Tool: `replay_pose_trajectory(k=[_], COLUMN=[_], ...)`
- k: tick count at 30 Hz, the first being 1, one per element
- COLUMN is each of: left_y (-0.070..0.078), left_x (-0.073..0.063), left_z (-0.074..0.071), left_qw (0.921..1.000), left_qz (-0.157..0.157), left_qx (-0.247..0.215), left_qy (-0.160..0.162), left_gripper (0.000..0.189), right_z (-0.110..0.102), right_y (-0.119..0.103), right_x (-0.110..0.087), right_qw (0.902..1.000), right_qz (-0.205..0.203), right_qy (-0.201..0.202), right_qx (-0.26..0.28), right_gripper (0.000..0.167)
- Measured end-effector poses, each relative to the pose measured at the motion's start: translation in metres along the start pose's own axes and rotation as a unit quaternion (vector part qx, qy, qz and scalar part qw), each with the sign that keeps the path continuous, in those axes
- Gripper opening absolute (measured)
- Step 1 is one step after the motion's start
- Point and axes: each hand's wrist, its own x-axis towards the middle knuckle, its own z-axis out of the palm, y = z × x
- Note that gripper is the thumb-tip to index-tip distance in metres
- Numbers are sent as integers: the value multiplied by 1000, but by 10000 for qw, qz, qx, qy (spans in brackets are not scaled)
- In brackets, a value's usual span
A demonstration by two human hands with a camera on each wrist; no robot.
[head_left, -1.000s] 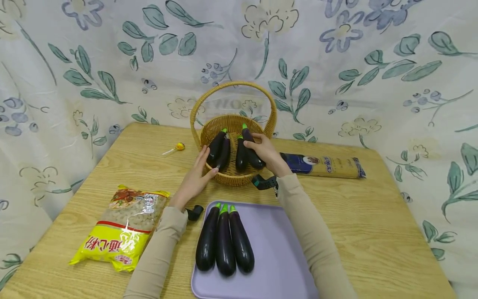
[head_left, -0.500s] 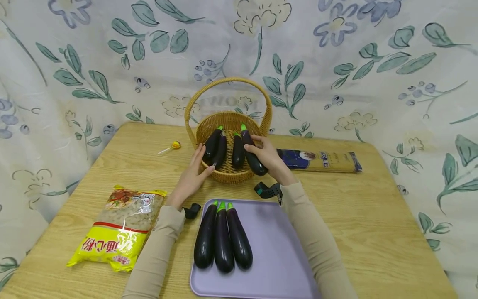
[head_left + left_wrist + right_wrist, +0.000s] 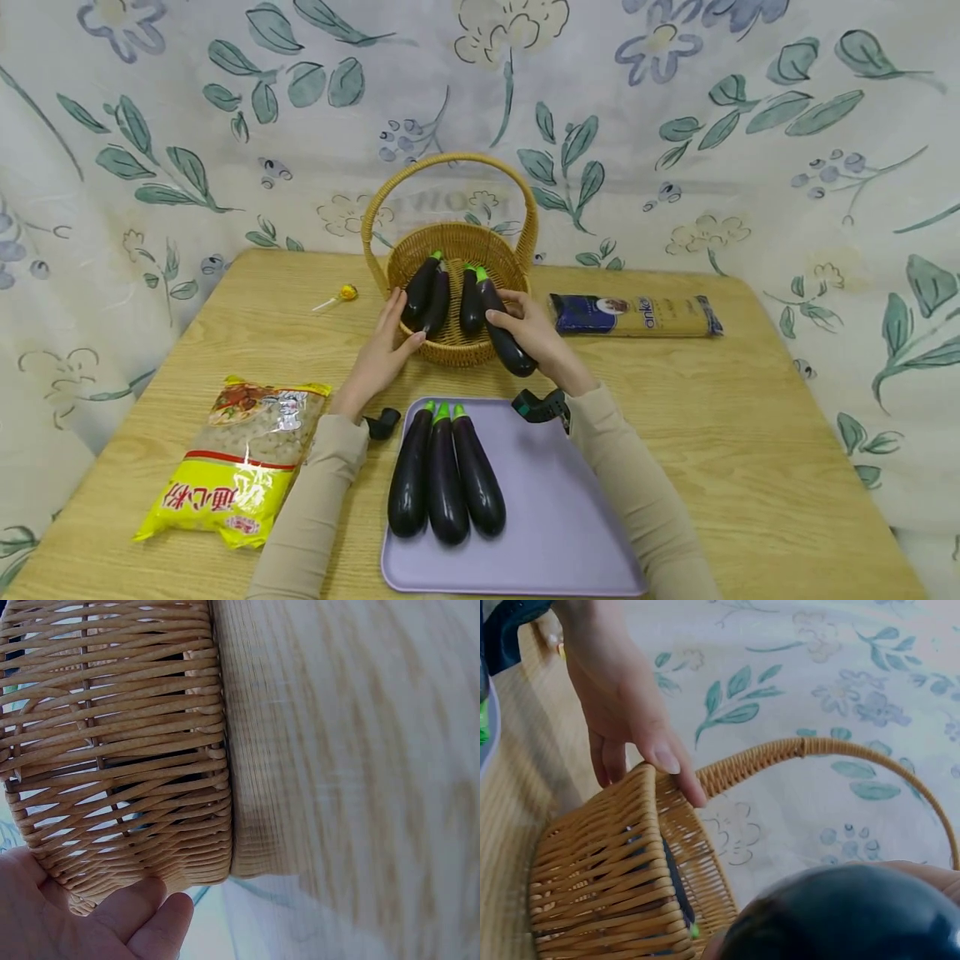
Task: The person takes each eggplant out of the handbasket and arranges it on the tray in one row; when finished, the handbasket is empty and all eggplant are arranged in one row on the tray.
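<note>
My right hand (image 3: 542,335) grips a dark purple eggplant (image 3: 513,352) with a green stem end, tilted over the right front rim of the wicker basket (image 3: 454,357). Its rounded end looms large in the right wrist view. Two eggplants (image 3: 437,304) lie at the left inside the basket, and another eggplant (image 3: 471,307) lies beside the held one. My left hand (image 3: 378,360) holds the basket's left rim; in the right wrist view its thumb (image 3: 661,754) lies over the rim and other fingers hang outside the wall.
A lilac tray (image 3: 558,517) in front bears three larger eggplants (image 3: 447,492) side by side. A yellow pasta bag (image 3: 236,467) lies at the left, a lollipop (image 3: 347,292) behind it. A long spaghetti pack (image 3: 636,317) lies right of the basket, whose tall handle (image 3: 450,157) arches above.
My right hand has drawn the eggplant toward me, up and partly out over the basket's front rim. The left hand stays at the rim. The head view has shifted slightly.
</note>
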Motion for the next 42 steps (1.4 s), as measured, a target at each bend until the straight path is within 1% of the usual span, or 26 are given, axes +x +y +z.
replay_pose_trajectory(k=[4,11,18,22,27,29,34,39,42], left_y=[-2,-3,-5,-4,-3,-4,-5,-5,-5], left_x=[0,2,2,3,3,3,2,3,3], left_z=[1,2,1,2,3,2,3,4,4], left_qw=[10000,10000,10000,10000,10000,10000,10000,9999,9999], left_qz=[-1,16,-6,12,8,-8,1,23,37], left_qx=[24,25,38,32,-8,-24,-48,-92,-75], left_qy=[37,33,78,42,19,10,7,59,76], left_gripper=[78,77,78,78,77,77,77,76,76], right_z=[-3,-6,-8,-10,-8,-6,6,19,24], right_y=[5,16,25,30,34,37,50,63,70], right_x=[-7,-21,-28,-37,-47,-50,-63,-77,-85], right_qw=[9999,9991,9993,9992,9990,9989,9982,9977,9975], right_qz=[14,272,200,303,244,255,428,528,549], right_qy=[-81,-119,-50,-66,-120,-75,41,-2,58], right_qx=[104,316,308,262,368,383,409,422,431], right_gripper=[58,56,56,56,55,55,54,53,53])
